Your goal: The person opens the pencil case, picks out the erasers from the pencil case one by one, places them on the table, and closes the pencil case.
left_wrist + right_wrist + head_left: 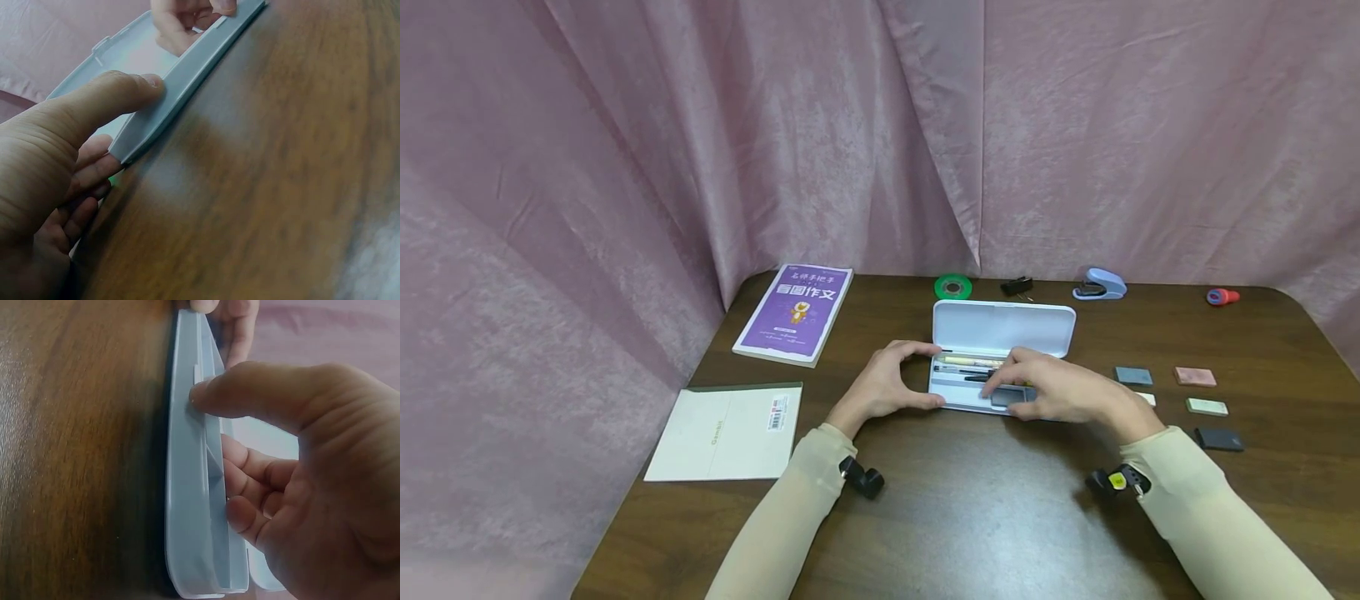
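Observation:
A pale pencil case lies on the table with its lid raised. Inside are several pens and a dark grey rectangular patch that could be an item or a compartment. My left hand grips the case's left end, its thumb on the front wall and its fingers round the far corner. Over the case's right half, my right hand has its thumb on the front rim and its fingers curled down inside; what the fingertips touch is partly hidden in the right wrist view.
Right of the case lie small blocks, including a blue one, a pink one and a dark one. Behind stand green tape, a black clip, a stapler and a red object. A purple book and white notebook lie left.

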`<state>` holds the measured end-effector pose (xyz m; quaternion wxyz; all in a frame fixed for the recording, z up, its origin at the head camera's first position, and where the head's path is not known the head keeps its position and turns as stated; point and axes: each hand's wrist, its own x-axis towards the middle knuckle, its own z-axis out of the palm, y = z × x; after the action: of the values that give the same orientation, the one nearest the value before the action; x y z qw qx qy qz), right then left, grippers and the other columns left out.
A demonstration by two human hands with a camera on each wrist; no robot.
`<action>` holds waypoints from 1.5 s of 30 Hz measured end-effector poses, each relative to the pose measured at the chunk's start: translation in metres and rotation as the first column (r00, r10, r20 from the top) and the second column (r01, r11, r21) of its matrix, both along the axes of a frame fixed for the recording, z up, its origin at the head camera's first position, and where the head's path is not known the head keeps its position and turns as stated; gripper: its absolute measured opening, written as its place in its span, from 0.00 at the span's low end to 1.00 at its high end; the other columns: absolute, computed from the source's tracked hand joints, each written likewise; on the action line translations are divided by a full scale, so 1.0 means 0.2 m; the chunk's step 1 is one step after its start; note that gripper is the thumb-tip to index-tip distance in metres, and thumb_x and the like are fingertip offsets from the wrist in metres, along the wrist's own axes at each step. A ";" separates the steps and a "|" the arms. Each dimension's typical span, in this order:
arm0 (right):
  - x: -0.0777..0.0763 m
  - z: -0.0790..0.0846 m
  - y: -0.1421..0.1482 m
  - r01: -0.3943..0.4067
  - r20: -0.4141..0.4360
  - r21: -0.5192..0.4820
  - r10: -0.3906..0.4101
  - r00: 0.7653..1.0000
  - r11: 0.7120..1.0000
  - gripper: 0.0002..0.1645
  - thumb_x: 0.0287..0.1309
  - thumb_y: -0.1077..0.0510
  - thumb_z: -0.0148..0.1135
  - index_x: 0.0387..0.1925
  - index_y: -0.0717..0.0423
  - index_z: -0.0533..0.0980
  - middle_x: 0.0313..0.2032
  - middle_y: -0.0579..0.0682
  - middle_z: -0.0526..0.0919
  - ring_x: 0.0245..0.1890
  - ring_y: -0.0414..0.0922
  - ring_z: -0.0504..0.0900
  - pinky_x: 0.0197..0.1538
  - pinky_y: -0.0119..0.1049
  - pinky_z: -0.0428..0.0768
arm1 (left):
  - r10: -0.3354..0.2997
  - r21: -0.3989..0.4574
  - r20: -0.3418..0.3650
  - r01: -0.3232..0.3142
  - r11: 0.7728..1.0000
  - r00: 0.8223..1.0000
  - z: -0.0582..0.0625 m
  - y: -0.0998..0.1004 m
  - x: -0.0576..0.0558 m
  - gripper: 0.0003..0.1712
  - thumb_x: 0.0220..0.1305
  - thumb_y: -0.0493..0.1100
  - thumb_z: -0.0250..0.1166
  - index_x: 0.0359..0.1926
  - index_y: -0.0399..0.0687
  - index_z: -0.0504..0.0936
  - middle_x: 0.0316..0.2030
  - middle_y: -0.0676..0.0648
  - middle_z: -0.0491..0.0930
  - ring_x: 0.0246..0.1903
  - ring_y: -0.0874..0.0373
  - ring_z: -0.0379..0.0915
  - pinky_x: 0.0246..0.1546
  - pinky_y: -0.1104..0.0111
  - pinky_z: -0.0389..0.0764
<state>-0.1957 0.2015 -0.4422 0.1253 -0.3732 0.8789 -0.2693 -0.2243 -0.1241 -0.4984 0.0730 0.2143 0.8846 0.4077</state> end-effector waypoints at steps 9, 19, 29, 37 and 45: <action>0.01 0.00 0.00 0.013 0.007 -0.004 -0.013 1.000 1.000 0.15 0.70 0.58 0.77 0.54 0.39 0.87 0.48 0.45 0.80 0.47 0.44 0.78 0.52 0.42 0.80 | -0.004 -0.001 -0.006 0.004 1.000 1.000 -0.01 0.00 0.00 0.45 0.51 0.61 0.91 0.71 0.68 0.84 0.72 0.52 0.79 0.75 0.51 0.70 0.78 0.51 0.71; 0.00 -0.03 0.01 0.058 -0.066 -0.087 -0.064 0.996 0.995 0.16 0.68 0.64 0.78 0.49 0.40 0.87 0.46 0.40 0.82 0.44 0.41 0.82 0.47 0.40 0.84 | 0.004 0.005 -0.007 -0.004 1.000 1.000 0.00 0.00 0.00 0.45 0.51 0.60 0.91 0.70 0.68 0.85 0.72 0.51 0.79 0.75 0.50 0.70 0.78 0.50 0.70; 0.02 -0.04 0.03 0.128 -0.083 -0.181 -0.145 0.986 0.975 0.21 0.59 0.68 0.81 0.49 0.48 0.83 0.41 0.38 0.85 0.44 0.42 0.84 0.47 0.43 0.84 | 0.007 0.000 0.000 -0.007 1.000 1.000 0.00 0.00 0.00 0.45 0.51 0.60 0.91 0.71 0.68 0.85 0.73 0.52 0.78 0.76 0.50 0.68 0.79 0.49 0.69; 0.04 -0.04 0.04 0.175 -0.118 -0.284 -0.215 0.969 0.943 0.22 0.56 0.70 0.81 0.48 0.50 0.85 0.43 0.36 0.87 0.42 0.42 0.86 0.48 0.39 0.85 | 0.008 -0.003 0.001 -0.008 1.000 1.000 0.00 -0.01 0.00 0.45 0.51 0.60 0.91 0.71 0.69 0.85 0.73 0.52 0.78 0.76 0.50 0.68 0.79 0.49 0.69; 0.09 0.02 0.14 0.213 -0.127 -0.365 -0.276 0.953 0.906 0.26 0.57 0.72 0.80 0.53 0.48 0.84 0.48 0.40 0.87 0.42 0.48 0.86 0.45 0.32 0.84 | -0.002 -0.001 -0.010 0.002 1.000 1.000 -0.01 -0.01 0.00 0.45 0.50 0.60 0.91 0.70 0.69 0.85 0.72 0.53 0.79 0.76 0.52 0.69 0.79 0.52 0.69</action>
<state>-0.1782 0.2287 -0.4386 -0.0552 -0.2982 0.8651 -0.3996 -0.2249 -0.1254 -0.4994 0.0695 0.2172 0.8850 0.4060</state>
